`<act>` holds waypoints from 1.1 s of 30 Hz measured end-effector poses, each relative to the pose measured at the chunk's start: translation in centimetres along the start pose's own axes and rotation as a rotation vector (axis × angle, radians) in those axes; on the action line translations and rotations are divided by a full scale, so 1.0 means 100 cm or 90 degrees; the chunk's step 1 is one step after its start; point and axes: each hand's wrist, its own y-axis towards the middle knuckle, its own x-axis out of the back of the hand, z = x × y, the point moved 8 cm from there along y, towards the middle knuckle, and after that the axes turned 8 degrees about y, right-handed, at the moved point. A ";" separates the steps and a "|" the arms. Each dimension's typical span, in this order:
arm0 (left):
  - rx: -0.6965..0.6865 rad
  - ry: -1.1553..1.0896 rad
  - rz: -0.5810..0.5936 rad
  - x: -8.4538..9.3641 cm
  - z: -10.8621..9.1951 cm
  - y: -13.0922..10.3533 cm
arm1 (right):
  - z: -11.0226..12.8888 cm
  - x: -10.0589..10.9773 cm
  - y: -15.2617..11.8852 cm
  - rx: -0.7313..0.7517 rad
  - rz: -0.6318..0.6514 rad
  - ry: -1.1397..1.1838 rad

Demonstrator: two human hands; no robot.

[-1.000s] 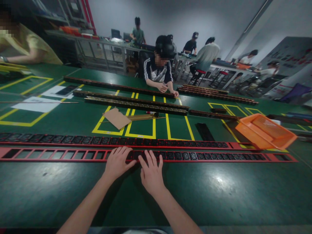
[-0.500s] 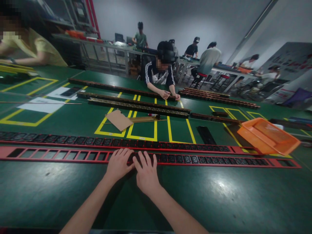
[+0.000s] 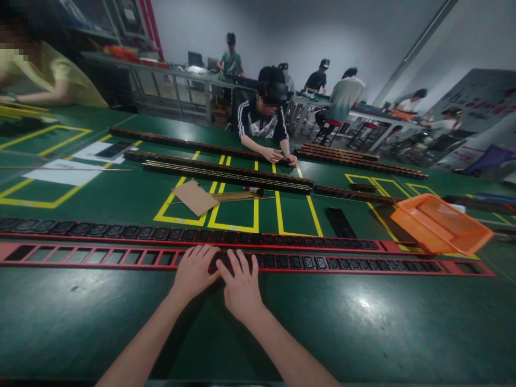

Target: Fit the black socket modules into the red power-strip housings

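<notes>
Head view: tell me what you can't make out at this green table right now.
All in the head view:
Slots beneath my left hand and right hand, and whether either grips anything: hidden by the hands.
Left ends of the near red strip and far red strip: cut off by the left edge.
Print on the lower white paper: too small and blurred.
Anything inside the co-worker's hands: too small.
</notes>
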 end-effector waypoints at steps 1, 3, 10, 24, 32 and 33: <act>0.000 0.001 0.001 0.000 0.000 0.000 | 0.000 0.000 0.000 0.002 -0.002 0.002; 0.001 0.001 0.000 0.001 0.000 0.000 | 0.000 0.000 -0.001 0.007 -0.005 0.003; 0.003 -0.008 -0.010 0.003 0.000 0.001 | 0.001 0.002 0.000 -0.005 -0.001 -0.002; 0.003 -0.003 -0.006 0.001 0.000 -0.001 | 0.003 0.004 0.001 -0.004 -0.001 -0.007; -0.011 -0.022 0.010 0.001 0.001 0.000 | -0.016 0.020 -0.004 0.005 -0.033 -0.040; -0.016 -0.025 0.017 0.001 0.001 0.000 | -0.028 0.027 -0.006 -0.024 -0.047 -0.044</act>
